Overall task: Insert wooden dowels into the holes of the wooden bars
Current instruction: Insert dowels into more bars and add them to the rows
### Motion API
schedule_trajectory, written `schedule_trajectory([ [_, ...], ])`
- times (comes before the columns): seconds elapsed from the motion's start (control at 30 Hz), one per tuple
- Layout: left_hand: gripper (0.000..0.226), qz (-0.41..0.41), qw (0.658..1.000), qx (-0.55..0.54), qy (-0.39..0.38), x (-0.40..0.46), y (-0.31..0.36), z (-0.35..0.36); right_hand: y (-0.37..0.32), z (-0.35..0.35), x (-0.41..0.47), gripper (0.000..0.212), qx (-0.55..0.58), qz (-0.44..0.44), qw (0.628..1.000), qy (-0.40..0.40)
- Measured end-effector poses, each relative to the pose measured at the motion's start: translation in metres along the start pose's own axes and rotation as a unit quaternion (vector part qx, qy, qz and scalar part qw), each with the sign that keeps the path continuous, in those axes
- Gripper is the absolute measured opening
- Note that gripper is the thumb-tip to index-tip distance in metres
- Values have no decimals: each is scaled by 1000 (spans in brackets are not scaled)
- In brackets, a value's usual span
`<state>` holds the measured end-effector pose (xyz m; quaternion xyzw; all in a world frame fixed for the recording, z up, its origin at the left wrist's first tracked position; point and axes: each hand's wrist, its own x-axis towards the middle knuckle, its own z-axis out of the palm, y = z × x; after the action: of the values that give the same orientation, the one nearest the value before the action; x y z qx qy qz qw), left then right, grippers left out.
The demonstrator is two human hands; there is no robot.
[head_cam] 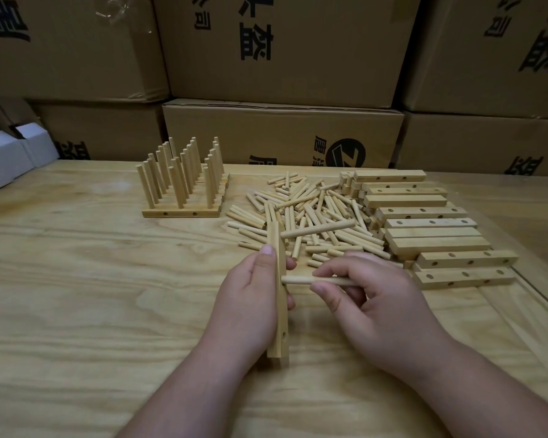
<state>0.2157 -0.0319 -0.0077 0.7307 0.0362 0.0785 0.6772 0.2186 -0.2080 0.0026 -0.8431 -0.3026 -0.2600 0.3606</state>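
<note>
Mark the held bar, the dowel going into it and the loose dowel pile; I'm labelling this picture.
held bar (275, 339), head view, lower face.
dowel (301, 280), head view, bare shaft.
dowel pile (314, 213), head view, pile's middle.

Light wooden table (76, 295), stacked brown cardboard boxes (285, 49) behind, small white boxes (4, 162) far left

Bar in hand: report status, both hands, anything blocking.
Left hand grips bar, one dowel already seated. Right hand pinches second dowel, tip at middle hole. Nothing blocking.
</note>
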Motion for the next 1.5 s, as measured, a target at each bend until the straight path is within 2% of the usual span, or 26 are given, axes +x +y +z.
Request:
schedule_trajectory([
  [0.17, 46, 4, 1000, 2, -1, -1, 0, -1, 0, 1, -1, 6, 18, 28, 999, 17],
  [0.4, 45, 1, 1000, 21, -3, 0, -2, -2, 0, -2, 2, 9, 40, 56, 997, -24],
  [0.7, 41, 25, 998, 63, 3, -3, -4, 3, -9, -5, 6, 24, -49, 26, 996, -76],
  [0.83, 41, 28, 997, 68, 0, -4, -4, 2, -11, -2, 4, 12, 27, 108, 991, -68],
  [0.97, 41, 35, 997, 76, -3, -4, -4, 1, -13, 1, 3, 21, 99, 176, 976, -78],
  [1.07, 39, 41, 997, 72, -4, -3, -4, 1, -12, 2, 4, 10, 124, 217, 965, -79],
  [1.2, 41, 40, 998, 56, 3, -2, -3, 1, -12, 7, 1, 14, 137, 263, 954, -39],
  [1.3, 42, 40, 998, 49, 5, -1, -4, 1, -12, 8, 2, 37, 156, 279, 947, 41],
  [1.37, 43, 43, 997, 57, -5, -1, -5, 1, -12, 4, 4, 44, 166, 274, 943, 92],
  [1.5, 40, 45, 996, 76, -28, -2, -6, 0, -8, -3, 7, 12, 113, 277, 948, 105],
])
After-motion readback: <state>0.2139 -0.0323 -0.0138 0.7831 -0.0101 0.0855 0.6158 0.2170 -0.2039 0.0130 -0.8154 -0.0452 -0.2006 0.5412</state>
